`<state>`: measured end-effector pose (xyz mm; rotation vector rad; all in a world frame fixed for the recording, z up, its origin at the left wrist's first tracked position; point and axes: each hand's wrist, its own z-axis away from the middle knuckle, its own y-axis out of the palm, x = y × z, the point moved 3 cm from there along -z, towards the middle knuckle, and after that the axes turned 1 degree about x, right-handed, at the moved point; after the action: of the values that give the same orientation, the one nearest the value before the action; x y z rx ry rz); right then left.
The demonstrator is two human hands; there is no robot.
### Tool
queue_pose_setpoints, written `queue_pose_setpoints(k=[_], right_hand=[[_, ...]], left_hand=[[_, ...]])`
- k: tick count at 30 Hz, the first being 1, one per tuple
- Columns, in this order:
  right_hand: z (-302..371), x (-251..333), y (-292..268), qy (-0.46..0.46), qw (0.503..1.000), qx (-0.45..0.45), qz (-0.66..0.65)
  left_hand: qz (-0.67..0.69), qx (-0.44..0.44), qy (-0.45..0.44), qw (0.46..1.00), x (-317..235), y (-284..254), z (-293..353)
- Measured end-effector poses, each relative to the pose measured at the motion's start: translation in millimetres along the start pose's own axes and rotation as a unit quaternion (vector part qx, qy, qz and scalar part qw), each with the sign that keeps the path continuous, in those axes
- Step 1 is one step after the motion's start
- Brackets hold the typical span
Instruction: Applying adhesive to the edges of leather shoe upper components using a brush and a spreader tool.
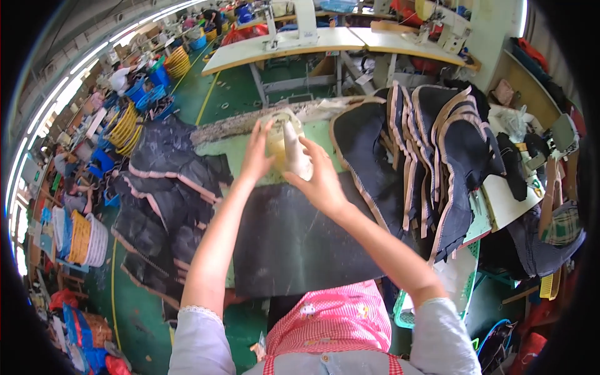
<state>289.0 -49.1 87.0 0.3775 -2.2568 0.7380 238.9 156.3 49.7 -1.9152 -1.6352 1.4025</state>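
Observation:
Ahead of me, over the green worktop (pixel 237 148), stands a pale cream thing (pixel 291 139) with a white, cone-like upright part; its kind I cannot make out. My left hand (pixel 256 153) is curved along its left side, thumb and fingers spread apart. On its right side, my right hand (pixel 322 180) has its fingers apart, the tips against or very close to the white part. Neither hand is closed round it. A black sheet (pixel 306 240) lies below my wrists, reaching the table's near edge. To the right hang stacked black padded pieces (pixel 369 140) with beige edging.
More black edged pieces (pixel 165 150) are heaped on the left. A green crate (pixel 459 287) sits low at the right, near a person's plaid sleeve (pixel 559 225). Beyond is a long white table (pixel 331 44) with sewing machines. Baskets (pixel 128 128) line the left aisle.

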Motion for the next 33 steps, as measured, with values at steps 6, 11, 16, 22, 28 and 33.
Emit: queue_pose_setpoints(k=[6, 11, 16, 22, 28, 33], right_hand=[[-71, -53, 64, 0.158, 0.971, 0.062, -0.17], [-10, -41, 25, 0.223, 0.899, 0.005, -0.377], [56, -65, -37, 0.219, 0.716, -0.186, -0.636], [64, -100, -122, 0.339, 0.741, -0.212, -0.539], [-87, -103, -56, 0.076, 0.945, -0.173, -0.268], [-151, -209, 11, 0.205, 0.942, -0.168, -0.206]], left_hand=[[-0.05, 0.001, 0.109, 0.993, 12, 18, -28], [-0.02, 0.032, 0.075, 0.996, 20, 16, -25], [0.034, 0.054, 0.148, 0.987, 8, 28, -39], [-0.002, 0.073, 0.115, 0.991, 16, 20, -39], [-0.057, 0.088, 0.121, 0.987, 2, 18, -31], [-0.045, 0.066, 0.098, 0.992, -12, 24, -34]])
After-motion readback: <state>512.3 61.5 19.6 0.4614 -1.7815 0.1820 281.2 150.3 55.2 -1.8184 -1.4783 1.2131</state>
